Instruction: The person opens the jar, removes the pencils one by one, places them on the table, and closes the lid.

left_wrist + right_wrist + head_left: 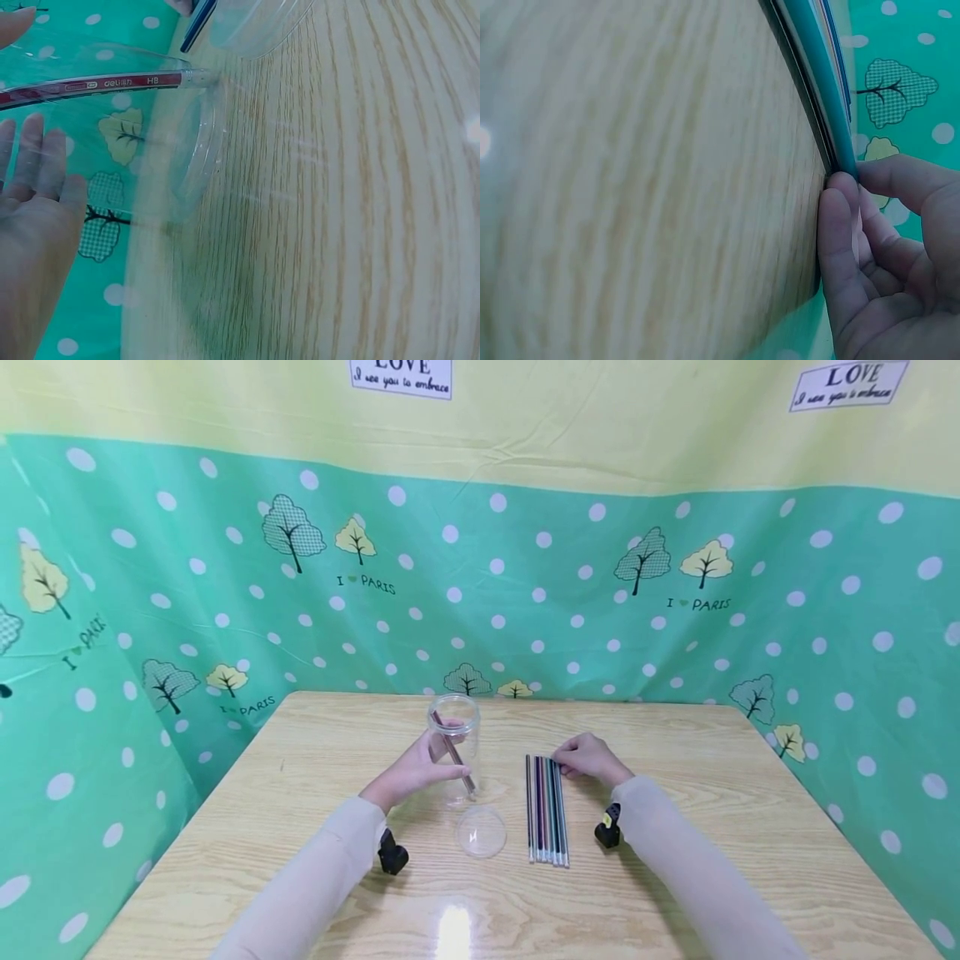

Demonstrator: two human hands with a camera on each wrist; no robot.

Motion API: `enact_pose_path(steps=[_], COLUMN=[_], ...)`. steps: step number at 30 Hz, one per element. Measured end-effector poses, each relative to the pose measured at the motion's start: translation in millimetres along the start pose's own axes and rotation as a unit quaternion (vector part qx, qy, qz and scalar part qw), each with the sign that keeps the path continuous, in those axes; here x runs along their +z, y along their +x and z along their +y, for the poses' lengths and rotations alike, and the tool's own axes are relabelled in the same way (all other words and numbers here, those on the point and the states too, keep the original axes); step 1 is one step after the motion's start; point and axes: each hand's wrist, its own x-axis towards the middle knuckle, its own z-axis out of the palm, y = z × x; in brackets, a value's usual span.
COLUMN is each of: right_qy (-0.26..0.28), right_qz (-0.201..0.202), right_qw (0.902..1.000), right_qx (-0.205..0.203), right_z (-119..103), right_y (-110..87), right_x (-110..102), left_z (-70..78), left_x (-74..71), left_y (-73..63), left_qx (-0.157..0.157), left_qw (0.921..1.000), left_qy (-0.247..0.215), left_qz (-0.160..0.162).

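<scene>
A: I'm on the remote feeds. What do you get for the left hand [408, 775]?

B: From my seat, it grips the clear jar [471, 743], thumb on the near side, fingers round the back. The jar's mouth faces up, uncovered; I can't tell whether its base touches the tabletop [322, 752].

A: Anything inside?

B: I see a dark red pencil [127, 82] marked HB, leaning slantwise in there. I can't rule out a second beside it. The clear lid [481, 832] lies on the tabletop just in front of the jar.

A: And the right hand [588, 756]?

B: Thumb and fingertips pinch the far end of the teal pencil [826, 82], at the right side of the row of pencils [538, 814]. Whether a dark neighbour is caught too, I can't tell.

A: Which step do you call it?

B: I'd judge we're loading the jar: picking one pencil from the row, with most of them lying outside.

A: Next move?

B: I'd say it calls for parting that pencil from its neighbours, lifting it clear and lining it up over the mouth, left hand steadying the jar. My worry is dragging a second one along.
</scene>
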Motion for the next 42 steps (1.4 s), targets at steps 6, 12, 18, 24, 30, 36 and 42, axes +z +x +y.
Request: enact_pose_path(steps=[6,12,18,24,30,36,42], right_qy=[-0.005,-0.007,-0.003,0.01,0.029,0.012,0.013], right_qz=[-0.001,0.003,0.0,-0.005,-0.018,-0.017,-0.023], right_qw=[1.0,1.0,1.0,0.9999,0.9994,0.9994,0.9962], right_qx=[-0.002,-0.006,-0.009,-0.012,-0.002,-0.028,-0.083], right_z=[2.5,3.8,4.4,3.6,-0.2,-15.3,-50.1], right_y=[0.3,0.1,0.5,1.2,-0.3,-3.2,-6.1], right_x=[1.2,2.2,1.4,-0.4,-3.4,-12.4,-16.5], left_z=[-2.0,-2.9,-1.2,-0.1,-1.1,-1.4,-0.5], left_x=[-0.8,-1.8,-2.8,-3.4,-3.7,-3.4,-3.7], left_y=[0.7,2.6,2.9,3.6,4.3,4.9,4.0], left_qx=[0.003,0.024,0.03,0.036,0.031,0.032,0.032], left_qw=[1.0,0.9994,0.9988,0.9981,0.9985,0.9985,0.9987], left_qy=[-0.001,-0.015,-0.028,-0.04,-0.041,-0.04,-0.036], left_qz=[-0.004,-0.021,-0.025,-0.029,-0.021,-0.019,-0.016])
